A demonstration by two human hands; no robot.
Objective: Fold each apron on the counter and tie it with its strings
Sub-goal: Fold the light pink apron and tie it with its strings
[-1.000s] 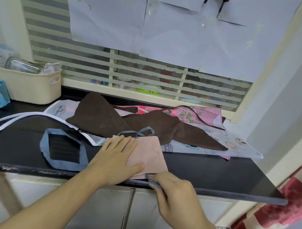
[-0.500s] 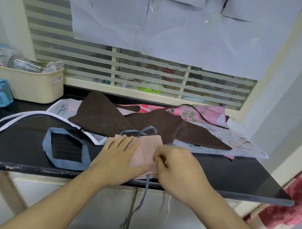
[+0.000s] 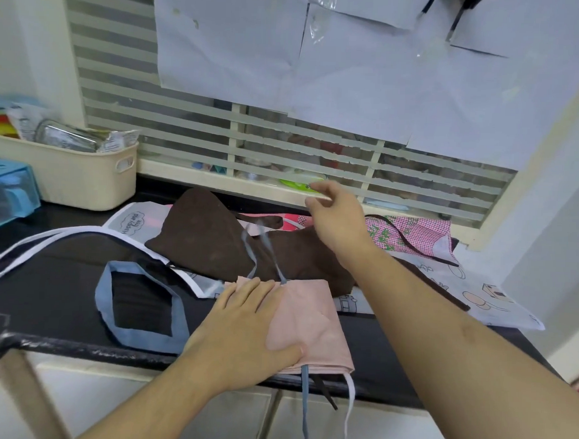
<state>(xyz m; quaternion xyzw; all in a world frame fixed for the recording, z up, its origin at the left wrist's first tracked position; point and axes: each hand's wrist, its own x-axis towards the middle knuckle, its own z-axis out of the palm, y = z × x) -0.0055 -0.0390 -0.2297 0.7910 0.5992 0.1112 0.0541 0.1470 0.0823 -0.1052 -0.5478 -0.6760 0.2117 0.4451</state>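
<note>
Pink folded apron (image 3: 314, 322) lies at the front edge of the black counter (image 3: 59, 296). We note the left hand (image 3: 244, 336) pressed flat on it, fingers straight. The right hand (image 3: 334, 214) is raised above the brown apron (image 3: 202, 242), pinching a blue-grey string (image 3: 267, 248) that runs up taut from the pink apron's far edge. Another blue string hangs off the front edge.
</note>
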